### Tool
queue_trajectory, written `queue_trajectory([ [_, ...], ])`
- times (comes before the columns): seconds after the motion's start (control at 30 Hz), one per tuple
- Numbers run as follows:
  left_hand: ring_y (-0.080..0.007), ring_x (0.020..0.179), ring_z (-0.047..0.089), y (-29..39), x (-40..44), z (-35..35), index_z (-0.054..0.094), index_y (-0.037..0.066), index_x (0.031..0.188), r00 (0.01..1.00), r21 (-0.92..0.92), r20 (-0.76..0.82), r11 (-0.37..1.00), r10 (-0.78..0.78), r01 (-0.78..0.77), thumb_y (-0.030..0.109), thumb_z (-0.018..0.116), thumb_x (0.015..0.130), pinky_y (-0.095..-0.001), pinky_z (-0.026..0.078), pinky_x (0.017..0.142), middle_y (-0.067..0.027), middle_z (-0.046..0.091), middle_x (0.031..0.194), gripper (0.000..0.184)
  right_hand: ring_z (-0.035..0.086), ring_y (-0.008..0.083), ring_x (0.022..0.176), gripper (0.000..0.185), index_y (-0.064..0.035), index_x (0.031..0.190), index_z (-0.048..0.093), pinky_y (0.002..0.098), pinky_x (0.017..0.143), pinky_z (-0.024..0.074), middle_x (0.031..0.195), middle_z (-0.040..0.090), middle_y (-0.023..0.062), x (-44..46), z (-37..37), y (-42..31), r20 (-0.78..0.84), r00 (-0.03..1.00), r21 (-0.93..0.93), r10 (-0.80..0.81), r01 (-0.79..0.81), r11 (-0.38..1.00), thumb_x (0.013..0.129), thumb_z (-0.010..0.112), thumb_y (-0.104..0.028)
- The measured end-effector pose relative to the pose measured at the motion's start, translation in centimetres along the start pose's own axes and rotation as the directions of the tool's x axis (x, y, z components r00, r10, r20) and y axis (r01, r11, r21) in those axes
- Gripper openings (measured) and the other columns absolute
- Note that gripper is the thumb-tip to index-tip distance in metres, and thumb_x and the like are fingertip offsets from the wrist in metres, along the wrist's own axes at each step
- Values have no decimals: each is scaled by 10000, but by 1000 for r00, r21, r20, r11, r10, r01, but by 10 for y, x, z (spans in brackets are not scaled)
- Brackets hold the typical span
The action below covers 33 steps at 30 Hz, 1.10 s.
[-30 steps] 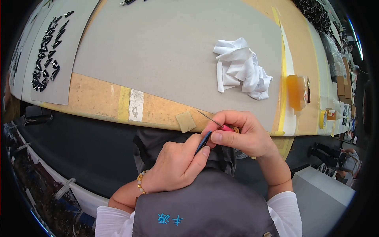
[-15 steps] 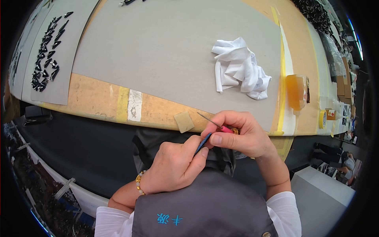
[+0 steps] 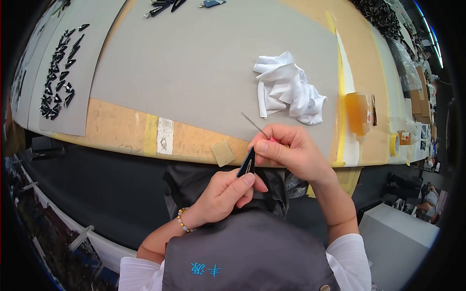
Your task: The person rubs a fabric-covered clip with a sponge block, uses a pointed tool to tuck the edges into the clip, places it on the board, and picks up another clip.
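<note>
My left hand [image 3: 225, 196] pinches a small dark triangular piece [image 3: 248, 164] by its lower end, thumb on top. The piece is black on the face I see, with a blue edge and a narrow light slot or metal bit in the middle. In my closed right hand [image 3: 291, 150] is an awl [image 3: 252, 124], its thin metal shaft pointing up and left and part of its pink-red handle showing between the fingers. My right thumb and fingertips also meet the upper tip of the triangular piece. The rest of the handle is hidden in the palm.
A beige square pad [image 3: 223, 153] lies at the table's front edge. Beyond my hands is a crumpled white cloth [image 3: 289, 87], with a jar of amber liquid [image 3: 357, 114] to its right. Several dark pieces with shiny ends [image 3: 57, 77] lie on the left board; more [image 3: 162, 7] lie at the back.
The triangular piece has turned from edge-on to show its black face. My left hand has shifted slightly down; the awl's tip has risen. The view has also shifted slightly.
</note>
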<state>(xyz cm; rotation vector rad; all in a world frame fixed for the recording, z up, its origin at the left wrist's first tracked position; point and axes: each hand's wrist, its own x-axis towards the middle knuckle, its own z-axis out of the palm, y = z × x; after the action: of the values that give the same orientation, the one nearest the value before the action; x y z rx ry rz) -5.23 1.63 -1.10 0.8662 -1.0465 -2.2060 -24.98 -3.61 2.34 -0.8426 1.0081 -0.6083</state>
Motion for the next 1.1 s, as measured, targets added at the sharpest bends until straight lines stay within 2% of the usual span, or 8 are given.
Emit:
queue_trajectory([
  [0.17,-45,554,424,14,-2,1,642,-10,944,993,-115,23,987,-114,116,317,376,1032,-208,339,528,11,494,613,431,583,54,807,230,34,1075,627,196,703,490,892,651,40,-3,-1,-10,41,998,28,41,-43,999,969,595,-168],
  [0.3,-54,536,422,18,-5,-1,635,-6,917,980,-214,66,957,-185,196,361,379,1015,-209,308,510,-6,502,602,459,566,10,752,203,-9,1043,659,154,617,421,847,668,3,-4,2,-5,7,1000,34,0,-1,999,960,600,-185],
  [0.5,-115,444,356,-2,-2,-7,596,-21,784,974,-539,217,824,-68,178,352,348,999,-253,291,468,-53,449,520,497,622,50,832,190,19,1058,647,188,737,507,896,670,32,-3,3,-1,28,999,78,-20,17,997,945,618,-132],
  [0.7,-111,439,344,-3,-1,-8,584,-14,765,963,-601,266,774,-41,199,353,325,1003,-262,278,458,-54,447,522,509,620,54,826,190,25,1054,646,184,737,501,906,669,37,-4,1,-3,54,998,49,-36,33,998,946,614,-128],
  [0.9,-117,442,358,-4,-2,-9,585,-21,765,964,-589,262,783,-45,197,356,343,1000,-259,289,460,-68,465,535,506,572,29,755,182,19,1046,652,162,624,422,860,667,27,-6,4,-6,33,999,3,-26,26,1000,942,617,-126],
  [0.97,-121,457,375,0,-3,-8,596,-29,778,973,-479,205,857,-103,191,365,371,988,-256,298,468,-71,475,547,500,552,23,725,187,15,1037,654,166,596,394,840,668,25,-6,5,-6,28,999,-28,-27,28,999,941,619,-142],
  [1.07,-88,526,407,7,-5,-5,615,-11,853,976,-332,144,921,-163,203,375,385,987,-224,297,503,-43,500,600,469,624,85,893,209,28,1067,638,225,809,505,926,672,44,-9,4,-9,49,999,23,6,-7,1000,955,614,-147],
  [1.1,-71,556,418,9,-6,-5,622,0,888,975,-286,128,935,-180,210,377,385,989,-209,295,519,-28,510,623,457,622,83,894,207,29,1063,636,221,801,503,930,672,46,-10,4,-8,42,999,28,6,-7,1000,954,614,-146],
])
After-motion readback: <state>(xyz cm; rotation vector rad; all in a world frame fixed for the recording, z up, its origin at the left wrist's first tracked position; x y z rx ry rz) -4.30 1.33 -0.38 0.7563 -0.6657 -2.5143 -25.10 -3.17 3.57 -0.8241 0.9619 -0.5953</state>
